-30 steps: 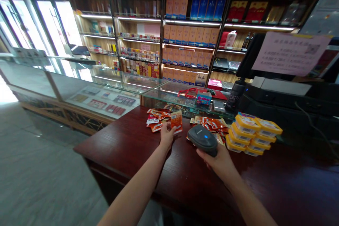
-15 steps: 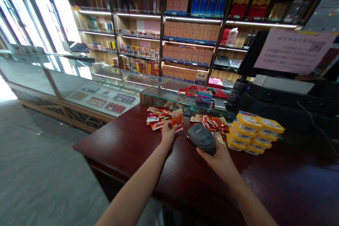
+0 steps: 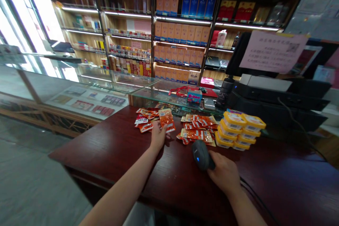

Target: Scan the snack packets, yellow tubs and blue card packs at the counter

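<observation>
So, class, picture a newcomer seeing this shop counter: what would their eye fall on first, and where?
Probably the stacked yellow tubs on the dark red counter, just right of a pile of orange packets. Next, perhaps, the dark handheld scanner with its blue light, in the right grip, and the single packet in the left grip. Behind, orange boxes and blue boxes line the shelves.

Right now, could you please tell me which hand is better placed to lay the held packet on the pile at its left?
The left hand, I would say: it holds the packet close beside the left pile, while the right hand is farther off and occupied with the scanner.
</observation>
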Demonstrator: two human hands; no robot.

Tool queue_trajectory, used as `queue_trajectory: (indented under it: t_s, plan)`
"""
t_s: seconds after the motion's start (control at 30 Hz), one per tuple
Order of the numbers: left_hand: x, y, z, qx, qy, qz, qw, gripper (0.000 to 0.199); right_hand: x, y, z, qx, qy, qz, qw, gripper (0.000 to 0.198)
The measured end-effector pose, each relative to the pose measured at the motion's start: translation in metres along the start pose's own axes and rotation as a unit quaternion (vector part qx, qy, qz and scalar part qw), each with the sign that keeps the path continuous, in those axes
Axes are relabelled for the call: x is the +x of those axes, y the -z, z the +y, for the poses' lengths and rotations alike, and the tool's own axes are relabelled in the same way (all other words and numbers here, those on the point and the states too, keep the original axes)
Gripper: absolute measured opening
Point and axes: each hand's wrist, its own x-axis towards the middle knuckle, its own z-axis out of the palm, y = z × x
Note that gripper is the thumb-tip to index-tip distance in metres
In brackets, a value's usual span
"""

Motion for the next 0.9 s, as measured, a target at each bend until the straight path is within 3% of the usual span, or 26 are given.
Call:
queue_trajectory:
  t_s: [0.13,0.3,0.43,0.67,0.8,0.9]
  plan:
    - [0.003,-0.009,0.003,-0.016,0.005,-0.024,1.000,0.045,0.001,0.002,0.002,0.042,-0.016,0.017,0.999,0.038]
    - [0.014,-0.036,0.005,-0.015,0.045,-0.081,0.996,0.030,0.001,0.004,0.005,0.077,-0.026,0.022,0.996,0.038]
    - [0.026,-0.073,0.008,-0.040,0.116,-0.124,0.985,0.028,0.002,0.002,0.006,0.098,-0.025,0.038,0.994,0.039]
    - [0.050,-0.146,0.003,-0.009,0.154,-0.213,0.965,0.022,0.002,-0.001,0.010,0.081,-0.028,0.046,0.995,0.035]
    - [0.054,-0.167,-0.005,0.068,0.119,-0.220,0.966,0.018,0.003,-0.002,0.010,0.076,-0.032,0.050,0.995,0.033]
    - [0.051,-0.172,-0.008,0.058,0.090,-0.207,0.972,0.020,0.003,-0.001,0.009,0.072,-0.037,0.049,0.996,0.032]
